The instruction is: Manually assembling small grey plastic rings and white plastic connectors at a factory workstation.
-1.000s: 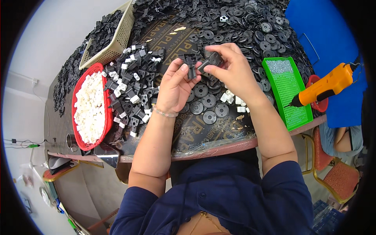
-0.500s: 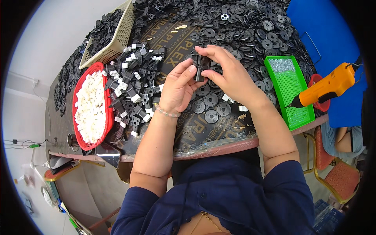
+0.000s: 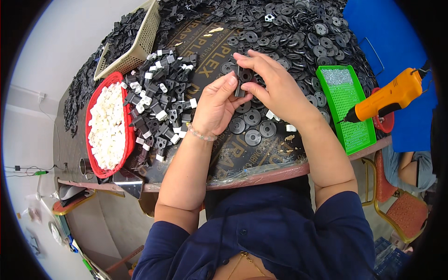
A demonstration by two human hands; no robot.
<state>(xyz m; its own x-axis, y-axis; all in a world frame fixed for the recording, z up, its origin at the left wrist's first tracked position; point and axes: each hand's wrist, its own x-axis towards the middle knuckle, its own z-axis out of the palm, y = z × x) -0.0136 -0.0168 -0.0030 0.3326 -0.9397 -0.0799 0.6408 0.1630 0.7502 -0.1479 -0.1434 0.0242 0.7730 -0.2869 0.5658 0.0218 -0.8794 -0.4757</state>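
A black plastic part (image 3: 241, 87) stands upright between my hands, above the middle of the table. My left hand (image 3: 213, 103) pinches its near left side with thumb and fingers. My right hand (image 3: 278, 89) closes round its right side, thumb at the lower end and fingers over the top. Fingers hide much of the part. Black ring-shaped discs (image 3: 252, 118) lie just beyond and beneath my hands. Left of my left hand is a heap of black brackets (image 3: 173, 115), many fitted with white pieces.
A red basket (image 3: 129, 140) of small white pieces stands left, near a beige crate (image 3: 136, 55) of black parts. On the right, an orange electric screwdriver (image 3: 389, 99) hangs over a green tray (image 3: 359, 148) of small screws. A red bowl (image 3: 386, 122) sits behind it.
Both hands have barely moved; the black part sits slightly further right and is turned a little between the fingers. The view has shifted slightly.
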